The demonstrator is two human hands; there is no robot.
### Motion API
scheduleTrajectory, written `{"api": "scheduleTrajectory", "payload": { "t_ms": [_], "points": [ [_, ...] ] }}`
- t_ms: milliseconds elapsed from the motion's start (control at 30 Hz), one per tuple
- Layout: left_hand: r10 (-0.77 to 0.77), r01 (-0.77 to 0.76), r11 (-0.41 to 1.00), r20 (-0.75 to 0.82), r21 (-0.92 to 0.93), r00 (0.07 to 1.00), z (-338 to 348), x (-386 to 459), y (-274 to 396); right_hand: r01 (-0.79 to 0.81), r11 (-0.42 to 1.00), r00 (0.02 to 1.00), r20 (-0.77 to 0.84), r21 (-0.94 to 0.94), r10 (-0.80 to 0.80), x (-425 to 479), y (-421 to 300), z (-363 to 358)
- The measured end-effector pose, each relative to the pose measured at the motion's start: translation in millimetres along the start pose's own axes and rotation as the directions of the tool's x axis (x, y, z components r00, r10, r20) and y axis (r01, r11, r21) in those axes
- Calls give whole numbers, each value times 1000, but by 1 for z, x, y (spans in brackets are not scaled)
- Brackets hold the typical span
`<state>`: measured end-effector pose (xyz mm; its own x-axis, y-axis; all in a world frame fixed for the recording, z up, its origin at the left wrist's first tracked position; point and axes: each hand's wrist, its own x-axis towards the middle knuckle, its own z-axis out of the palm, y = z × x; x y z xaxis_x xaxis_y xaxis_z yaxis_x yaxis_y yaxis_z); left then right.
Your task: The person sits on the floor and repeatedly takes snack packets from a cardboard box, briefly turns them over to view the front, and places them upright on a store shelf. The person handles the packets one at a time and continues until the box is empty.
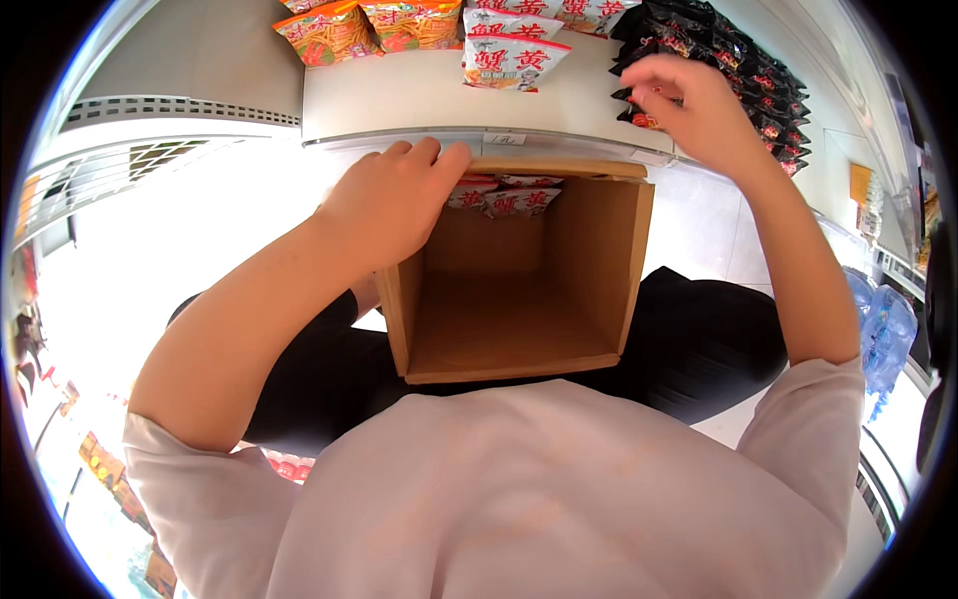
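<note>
My left hand point(400, 198) grips the upper left rim of a brown cardboard box point(516, 322), its fingers lying over the far edge. The box sits tilted between my bent legs with its opening towards me. Several white and red snack packets point(522, 201) lie inside at its far end. Above the right end of the shelf point(389, 97), my right hand point(692, 108) is raised with thumb and fingers apart, and I see nothing in it. Rows of black snack packets point(775, 90) stand just beside and behind that hand; it covers part of them.
White snack packets with red lettering point(513, 64) stand mid-shelf, left of the black ones. Orange snack bags point(329, 34) are farther left. A price tag point(504, 139) sits on the shelf's front edge. White wire racking point(150, 161) is at left, blue plastic bottles point(887, 322) at right.
</note>
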<state>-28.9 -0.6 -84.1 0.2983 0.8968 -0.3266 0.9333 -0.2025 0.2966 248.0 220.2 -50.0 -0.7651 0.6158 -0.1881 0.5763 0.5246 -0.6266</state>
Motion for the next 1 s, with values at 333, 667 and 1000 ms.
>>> {"api": "scheduleTrajectory", "payload": {
  "t_ms": [333,667,1000],
  "points": [
    [379,-279,925,-594,257,710,-14,15,37,238,933,971,80,-270,-225,-114,-59,34],
    [275,-276,961,63,10,959,65,12,77,309,909,950,47,-279,-308,-113,-43,46],
    [-89,106,994,375,-25,923,140,89,83,264,810,951,2,-523,-308,-106,-53,69]
  ]
}}
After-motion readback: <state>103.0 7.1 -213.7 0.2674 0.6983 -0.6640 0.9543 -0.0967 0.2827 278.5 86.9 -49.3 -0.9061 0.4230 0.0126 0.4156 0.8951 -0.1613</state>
